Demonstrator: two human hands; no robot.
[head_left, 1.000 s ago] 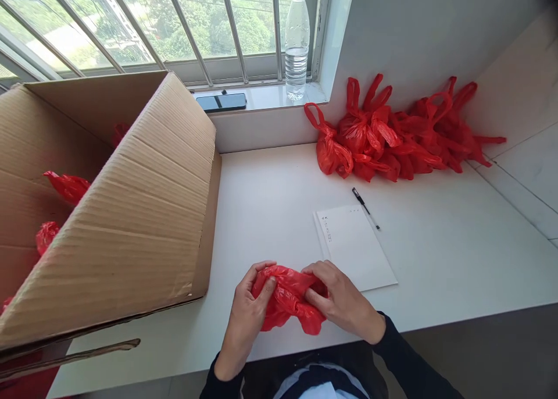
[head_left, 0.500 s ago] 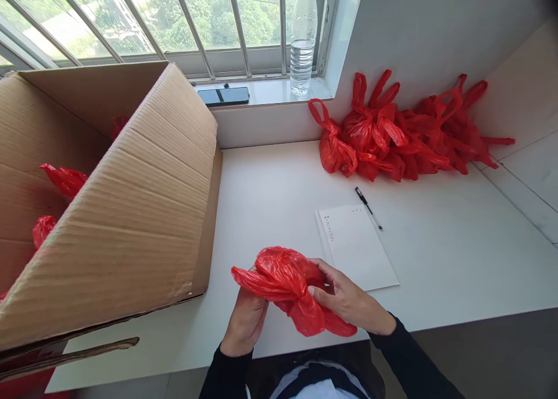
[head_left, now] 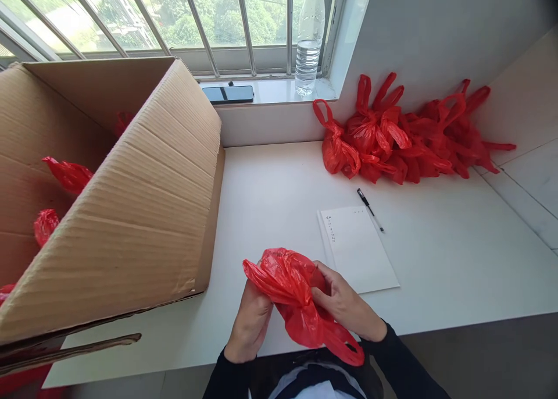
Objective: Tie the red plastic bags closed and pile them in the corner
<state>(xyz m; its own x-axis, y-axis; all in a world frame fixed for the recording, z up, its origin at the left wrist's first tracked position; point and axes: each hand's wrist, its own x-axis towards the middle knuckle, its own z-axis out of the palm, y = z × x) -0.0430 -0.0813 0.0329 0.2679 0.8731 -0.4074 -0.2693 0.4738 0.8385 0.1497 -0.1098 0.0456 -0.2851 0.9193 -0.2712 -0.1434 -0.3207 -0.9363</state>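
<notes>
A red plastic bag (head_left: 300,297), knotted around its middle with a handle loop hanging at the lower right, is held between both hands above the table's front edge. My left hand (head_left: 253,314) grips its left side from below, with the fingertips hidden behind the plastic. On the right side, my right hand (head_left: 342,297) pinches the bag near the knot, thumb in front and fingers behind. What the bag contains cannot be seen. Just beyond my right hand lies a white sheet of paper (head_left: 360,250) with small writing at its top left, and a black pen (head_left: 369,208) rests along its edge.
A large open cardboard box (head_left: 148,213) with several red bags inside stands at the left. Against the back wall, more tied red bags (head_left: 392,137) are piled on the white table (head_left: 261,195). The windowsill bears a phone (head_left: 229,94) and a water bottle (head_left: 308,50).
The bag has tilted and shifted slightly right, and its handle loop now hangs lower and shows open. Both hands keep their hold. The whole view has shifted a little.
</notes>
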